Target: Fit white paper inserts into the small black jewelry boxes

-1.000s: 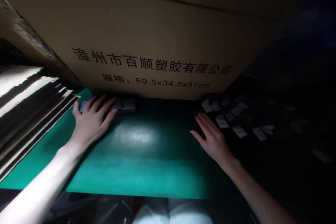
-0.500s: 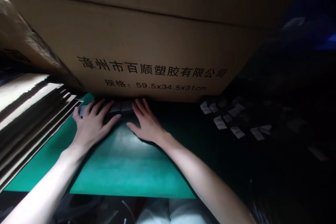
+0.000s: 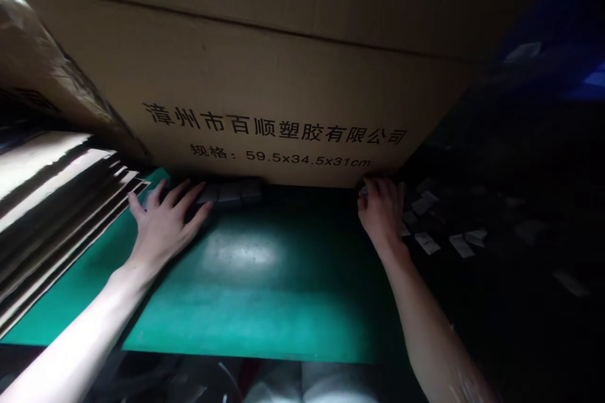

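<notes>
The left hand is resting wide open on the green work mat, its fingers spread toward the far edge. Its fingertips are reaching the left end of a short row of small pale rectangular pieces, which are lying against the foot of the carton, and it is not visibly gripping anything. The right hand is curled with its fingers bunched downward, at the far right corner of the mat beside the carton. Whether it is pinching a small item there is too dark to tell. Around it, small white slips are scattered across a dark surface to the right of the mat.

Compared with the earlier frame, the right hand has moved away from the row of pieces, where it was lying open just beside the left hand, and has gone right to the slips. The left hand is staying nearly where it was.

A large cardboard carton with black Chinese print and the size line "59.5x34.5x31cm" is looming along the far side. Stacked cardboard sheets are leaning at the left, and pale cloth is showing below the near edge.
</notes>
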Available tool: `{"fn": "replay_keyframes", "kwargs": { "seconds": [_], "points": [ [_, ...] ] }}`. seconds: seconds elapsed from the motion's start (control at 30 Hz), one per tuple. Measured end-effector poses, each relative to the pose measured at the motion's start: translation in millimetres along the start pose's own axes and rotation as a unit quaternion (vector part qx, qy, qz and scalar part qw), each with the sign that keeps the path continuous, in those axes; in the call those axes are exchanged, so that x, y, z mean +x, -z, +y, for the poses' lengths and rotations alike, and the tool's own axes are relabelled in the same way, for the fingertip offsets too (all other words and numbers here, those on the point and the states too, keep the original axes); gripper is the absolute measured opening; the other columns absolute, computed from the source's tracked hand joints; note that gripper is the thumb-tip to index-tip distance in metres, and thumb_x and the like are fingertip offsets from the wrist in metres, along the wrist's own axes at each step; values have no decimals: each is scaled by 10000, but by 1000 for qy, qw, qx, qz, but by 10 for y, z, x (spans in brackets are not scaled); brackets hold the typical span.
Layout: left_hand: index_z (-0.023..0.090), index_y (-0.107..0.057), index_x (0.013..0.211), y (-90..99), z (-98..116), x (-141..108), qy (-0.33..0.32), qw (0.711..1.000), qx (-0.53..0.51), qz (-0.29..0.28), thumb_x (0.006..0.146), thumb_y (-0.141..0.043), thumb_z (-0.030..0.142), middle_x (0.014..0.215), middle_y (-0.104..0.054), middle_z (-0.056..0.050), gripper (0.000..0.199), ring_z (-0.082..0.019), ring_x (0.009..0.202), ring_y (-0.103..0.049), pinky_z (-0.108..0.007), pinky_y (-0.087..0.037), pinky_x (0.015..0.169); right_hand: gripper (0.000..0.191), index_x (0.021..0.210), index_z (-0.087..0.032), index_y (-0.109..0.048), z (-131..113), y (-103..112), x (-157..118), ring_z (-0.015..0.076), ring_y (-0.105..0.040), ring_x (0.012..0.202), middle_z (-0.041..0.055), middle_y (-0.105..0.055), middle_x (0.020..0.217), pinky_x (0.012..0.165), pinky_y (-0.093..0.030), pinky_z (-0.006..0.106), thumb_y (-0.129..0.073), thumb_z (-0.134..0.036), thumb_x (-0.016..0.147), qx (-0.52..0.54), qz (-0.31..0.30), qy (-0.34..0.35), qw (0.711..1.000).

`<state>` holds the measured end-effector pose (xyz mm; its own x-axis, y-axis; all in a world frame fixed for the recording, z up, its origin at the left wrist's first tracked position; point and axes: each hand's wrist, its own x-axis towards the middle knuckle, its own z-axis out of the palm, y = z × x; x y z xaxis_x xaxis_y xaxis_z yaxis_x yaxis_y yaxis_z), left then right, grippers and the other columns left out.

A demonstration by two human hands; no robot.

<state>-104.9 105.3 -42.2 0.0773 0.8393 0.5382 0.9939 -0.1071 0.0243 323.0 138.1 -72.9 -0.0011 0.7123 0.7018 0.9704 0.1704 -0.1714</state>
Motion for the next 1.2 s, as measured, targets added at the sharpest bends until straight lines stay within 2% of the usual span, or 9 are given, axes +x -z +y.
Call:
{"fn": "replay_keyframes", "kwargs": {
  "seconds": [0.1, 0.2, 0.27, 0.43, 0.5, 0.63, 0.77, 0.9, 1.2],
  "points": [
    [195, -594, 1447, 9, 16, -2, 0, 1000, 1, -3, 1029, -353, 545, 1492, -576, -170, 596, -412, 1516, -291, -683, -43, 1209, 349, 1262, -127, -640, -21, -7, 14, 359, -531, 1260, 190, -637, 1185, 1162, -295, 712, -463, -151, 962, -6, -13, 19, 1000],
    [182, -603, 1438, 14, 28, 0, 4, 1000, -1, -8, 1027, -362, 541, 1494, -574, -171, 596, -410, 1514, -295, -668, -48, 1215, 322, 1247, -132, -650, -79, -1, 18, 327, -589, 1116, 176, -608, 1144, 1044, -482, 587, -482, -200, 980, 18, -26, 21, 999],
    [203, -606, 1433, 20, 31, 6, 8, 1000, 0, -6, 1025, -363, 542, 1491, -580, -157, 583, -398, 1508, -313, -661, -65, 1218, 301, 1227, -154, -663, -138, 9, 14, 316, -602, 1059, 164, -599, 1136, 942, -549, 514, -498, -245, 992, 42, -33, 32, 998],
    [201, -608, 1429, 44, 38, 16, 3, 1000, -6, -10, 1029, -383, 513, 1488, -580, -163, 554, -384, 1471, -380, -639, -73, 1228, 250, 1187, -170, -650, -379, -12, -38, 309, -624, 1175, 173, -624, 1247, 1004, -556, 476, -495, -263, 1014, 159, -45, 83, 983],
    [210, -603, 1433, 51, 43, 15, 5, 1000, -11, -12, 1027, -391, 505, 1491, -576, -161, 545, -379, 1472, -382, -628, -69, 1234, 258, 1214, -160, -612, -486, -41, -77, 298, -658, 1164, 181, -656, 1252, 980, -577, 452, -482, -275, 1024, 208, -75, 82, 972],
    [217, -613, 1420, 52, 52, 12, 8, 1000, -18, -5, 1027, -394, 499, 1488, -579, -159, 531, -375, 1471, -389, -615, -82, 1239, 328, 1271, -178, -560, -623, -47, -153, 294, -732, 1020, 150, -731, 1103, 851, -624, 431, -528, -375, 1009, 264, -153, 33, 952],
    [213, -624, 1411, 39, 41, 13, 8, 1000, -14, -3, 1027, -386, 499, 1476, -591, -162, 534, -377, 1462, -403, -609, -94, 1238, 587, 1432, -211, -479, -621, 46, -193, 323, -653, 1244, 163, -658, 1347, 984, -590, 476, -664, -455, 931, 286, -209, 23, 935],
    [177, -623, 1405, 33, 34, 19, 3, 1000, -4, -5, 1031, -365, 499, 1472, -592, -170, 557, -380, 1445, -418, -629, -127, 1221, 572, 1493, -259, -443, -599, 107, -231, 282, -628, 1299, 126, -616, 1431, 1039, -572, 455, -627, -352, 960, 321, -255, 20, 912],
    [206, -615, 1413, 41, 53, 18, 10, 1000, -1, -7, 1027, -351, 503, 1482, -588, -158, 554, -363, 1449, -413, -611, -128, 1219, 590, 1552, -300, -390, -685, 27, -287, 248, -617, 1315, 100, -602, 1448, 1073, -557, 428, -550, -235, 988, 375, -213, 39, 901]
  ]
}}
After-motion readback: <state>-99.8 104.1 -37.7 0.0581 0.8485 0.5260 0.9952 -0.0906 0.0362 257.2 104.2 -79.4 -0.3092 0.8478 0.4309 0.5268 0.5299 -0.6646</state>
